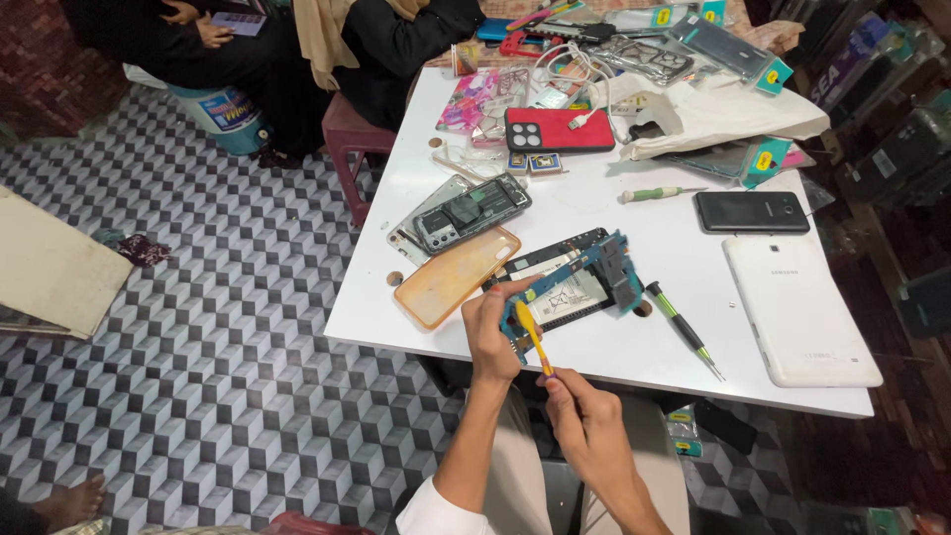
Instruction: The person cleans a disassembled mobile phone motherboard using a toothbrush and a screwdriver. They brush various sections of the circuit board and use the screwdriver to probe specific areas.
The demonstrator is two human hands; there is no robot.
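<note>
Left hand [492, 332] pinches the blue circuit board [584, 277] over the desk [594, 213] edge, its long axis running up-right, while right hand [584, 411] just below grips the yellow tool [535, 337], tip touching the board's near end.

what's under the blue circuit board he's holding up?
Under the circuit board, held by the left hand, lies an opened phone with its pale battery showing. The board hides the phone's right part.
</note>
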